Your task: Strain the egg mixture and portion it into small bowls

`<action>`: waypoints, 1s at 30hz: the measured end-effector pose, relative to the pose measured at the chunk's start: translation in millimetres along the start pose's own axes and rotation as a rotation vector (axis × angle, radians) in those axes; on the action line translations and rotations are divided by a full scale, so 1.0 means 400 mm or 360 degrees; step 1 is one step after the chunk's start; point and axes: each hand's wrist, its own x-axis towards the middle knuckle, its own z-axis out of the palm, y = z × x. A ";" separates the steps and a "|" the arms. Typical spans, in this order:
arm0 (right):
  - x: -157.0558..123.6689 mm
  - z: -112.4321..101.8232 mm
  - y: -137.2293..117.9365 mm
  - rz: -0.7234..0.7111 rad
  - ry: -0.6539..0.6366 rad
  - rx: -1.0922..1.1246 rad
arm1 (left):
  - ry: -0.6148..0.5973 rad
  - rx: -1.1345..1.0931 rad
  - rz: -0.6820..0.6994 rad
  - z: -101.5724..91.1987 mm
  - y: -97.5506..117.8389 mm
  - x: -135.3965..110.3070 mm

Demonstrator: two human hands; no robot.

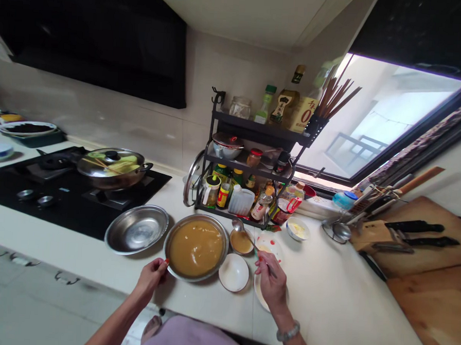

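Note:
A steel bowl full of yellow-brown liquid sits on the white counter in front of me. My left hand grips its near left rim, fingers closed on the edge. My right hand is closed on the handle of a metal spoon, whose bowl hangs just above a small bowl of the same yellow-brown liquid. An empty white bowl stands between my hands. A white plate with red specks lies partly under my right hand.
An empty steel basin is left of the bowl. A lidded pan sits on the black hob. A black spice rack stands behind, with a small bowl beside it. Knife block and wooden boards at right.

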 end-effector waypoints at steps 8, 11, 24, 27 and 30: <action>-0.021 0.005 0.063 0.0409 0.0148 -0.0084 | -0.0017 0.0045 0.0009 0.005 0.022 -0.016; -0.023 0.015 0.066 0.0613 0.0233 0.0033 | -0.0026 0.0086 0.0016 0.006 0.025 -0.017; 0.000 -0.017 0.073 0.0955 0.0688 0.0565 | -0.0009 0.0089 0.0026 -0.001 0.003 0.000; 0.002 -0.026 0.069 0.0974 0.0717 0.0594 | -0.0013 0.0098 0.0027 -0.001 0.006 -0.003; 0.006 -0.035 0.064 0.0985 0.0730 0.0608 | -0.0023 0.0119 0.0030 0.000 0.009 -0.006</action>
